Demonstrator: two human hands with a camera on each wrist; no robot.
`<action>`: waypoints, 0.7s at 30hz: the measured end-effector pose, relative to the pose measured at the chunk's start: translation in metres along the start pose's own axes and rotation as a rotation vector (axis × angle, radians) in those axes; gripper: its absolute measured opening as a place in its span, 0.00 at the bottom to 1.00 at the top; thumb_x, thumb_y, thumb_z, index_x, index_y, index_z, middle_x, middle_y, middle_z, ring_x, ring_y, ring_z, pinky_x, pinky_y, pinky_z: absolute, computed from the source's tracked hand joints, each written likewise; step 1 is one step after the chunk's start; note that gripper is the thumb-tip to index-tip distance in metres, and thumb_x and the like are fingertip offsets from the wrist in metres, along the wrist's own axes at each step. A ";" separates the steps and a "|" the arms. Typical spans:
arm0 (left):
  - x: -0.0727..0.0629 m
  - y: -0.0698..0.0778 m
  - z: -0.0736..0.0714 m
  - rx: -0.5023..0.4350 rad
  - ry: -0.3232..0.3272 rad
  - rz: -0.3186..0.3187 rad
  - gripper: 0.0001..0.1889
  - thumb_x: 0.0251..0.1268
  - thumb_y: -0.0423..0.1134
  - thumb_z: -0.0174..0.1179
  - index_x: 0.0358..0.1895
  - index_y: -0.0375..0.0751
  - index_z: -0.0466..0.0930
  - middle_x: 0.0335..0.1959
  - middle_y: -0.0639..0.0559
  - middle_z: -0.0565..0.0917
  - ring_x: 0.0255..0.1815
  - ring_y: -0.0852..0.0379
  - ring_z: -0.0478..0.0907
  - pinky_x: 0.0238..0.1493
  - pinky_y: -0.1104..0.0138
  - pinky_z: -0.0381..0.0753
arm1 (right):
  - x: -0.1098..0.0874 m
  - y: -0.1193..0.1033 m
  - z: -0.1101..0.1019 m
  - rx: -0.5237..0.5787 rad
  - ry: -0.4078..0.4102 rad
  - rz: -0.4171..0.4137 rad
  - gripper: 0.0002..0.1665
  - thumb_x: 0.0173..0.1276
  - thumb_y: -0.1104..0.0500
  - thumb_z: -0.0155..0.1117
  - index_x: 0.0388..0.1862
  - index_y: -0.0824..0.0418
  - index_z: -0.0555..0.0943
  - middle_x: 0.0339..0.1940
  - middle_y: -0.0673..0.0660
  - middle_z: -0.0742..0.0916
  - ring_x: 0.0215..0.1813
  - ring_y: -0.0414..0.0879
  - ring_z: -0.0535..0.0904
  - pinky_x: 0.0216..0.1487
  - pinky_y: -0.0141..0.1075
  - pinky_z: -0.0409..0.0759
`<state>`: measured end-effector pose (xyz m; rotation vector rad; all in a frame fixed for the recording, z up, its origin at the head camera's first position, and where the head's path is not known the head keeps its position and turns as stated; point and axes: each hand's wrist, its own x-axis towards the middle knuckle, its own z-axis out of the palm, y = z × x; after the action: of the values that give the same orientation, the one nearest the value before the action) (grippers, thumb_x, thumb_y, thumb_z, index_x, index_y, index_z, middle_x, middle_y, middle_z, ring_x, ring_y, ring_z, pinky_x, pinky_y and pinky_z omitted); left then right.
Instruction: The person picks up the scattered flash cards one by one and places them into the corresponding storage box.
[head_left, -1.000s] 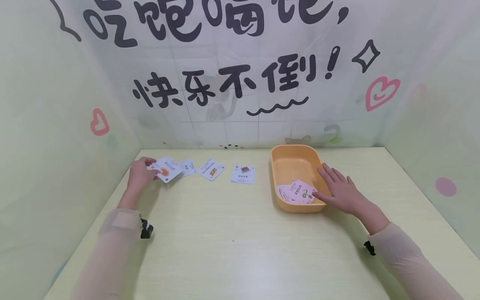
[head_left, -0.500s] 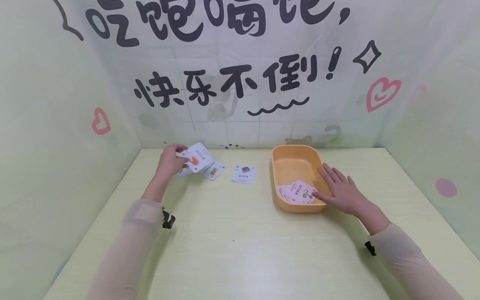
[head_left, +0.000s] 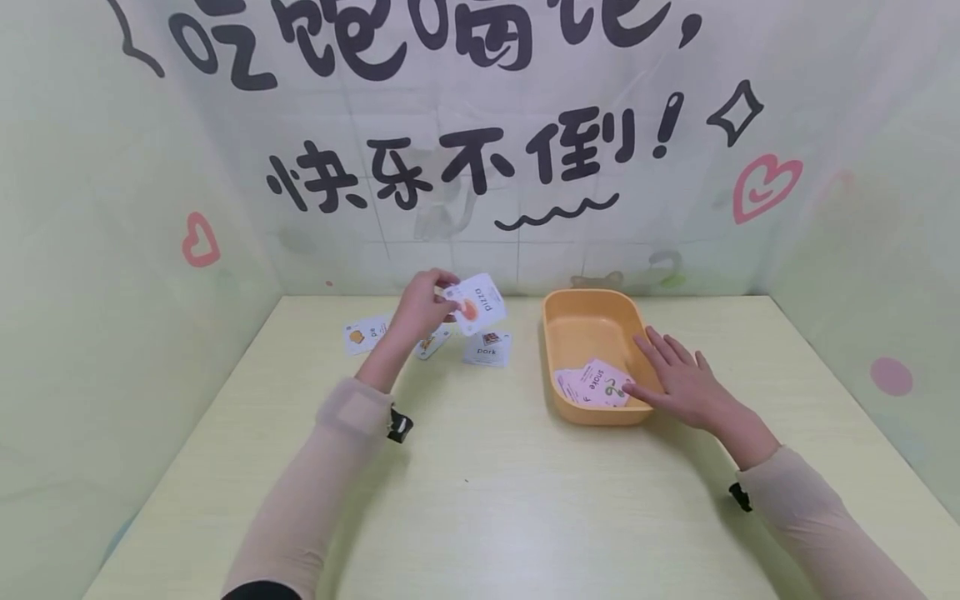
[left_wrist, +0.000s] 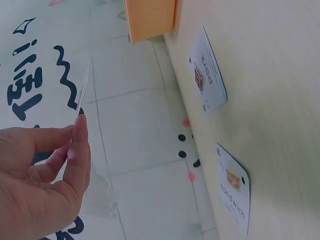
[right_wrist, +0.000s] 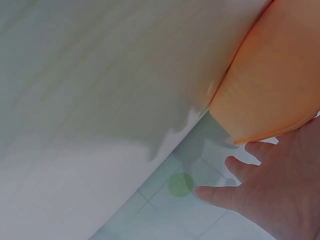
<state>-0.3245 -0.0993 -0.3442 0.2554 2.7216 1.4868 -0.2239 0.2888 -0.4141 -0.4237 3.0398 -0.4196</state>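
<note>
In the head view my left hand point(head_left: 426, 307) pinches the pizza card point(head_left: 480, 303) between thumb and fingers, raised above the table. The left wrist view shows that card edge-on in the fingers. Just below it lies the pork card point(head_left: 487, 352), partly covered. The sandwich card point(left_wrist: 233, 190) lies flat near the left hand, mostly hidden by it in the head view. Farther left is the pie card point(head_left: 365, 334). My right hand point(head_left: 686, 385) rests with spread fingers on the right rim of the orange tray point(head_left: 557, 333); its fingers are straight.
Inside the tray, at its near end, are several pink cards, with a snake card point(head_left: 604, 385) on top. A printed cloth wall point(head_left: 465, 258) stands behind the table point(head_left: 480, 467), with more cloth at both sides.
My left hand has carried the pizza card rightward, from above the pie card to above the pork card. The pie card is uncovered again. My right hand and the tray have stayed put.
</note>
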 end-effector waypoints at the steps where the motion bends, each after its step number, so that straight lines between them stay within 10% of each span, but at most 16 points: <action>1: 0.001 0.004 0.005 -0.005 -0.008 0.009 0.24 0.64 0.22 0.58 0.65 0.30 0.70 0.61 0.37 0.73 0.48 0.46 0.78 0.45 0.63 0.89 | 0.000 0.000 0.000 0.001 0.000 -0.001 0.54 0.70 0.31 0.52 0.82 0.59 0.48 0.83 0.66 0.51 0.80 0.72 0.46 0.71 0.78 0.43; 21: -0.003 0.042 0.103 -0.022 -0.191 0.109 0.23 0.62 0.20 0.59 0.61 0.31 0.74 0.60 0.38 0.73 0.44 0.48 0.81 0.37 0.69 0.89 | 0.001 0.001 0.002 0.008 -0.001 0.006 0.54 0.70 0.31 0.52 0.82 0.58 0.48 0.83 0.65 0.51 0.80 0.72 0.47 0.70 0.79 0.44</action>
<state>-0.3053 0.0084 -0.3647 0.5244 2.5764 1.4343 -0.2249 0.2894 -0.4165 -0.4142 3.0369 -0.4307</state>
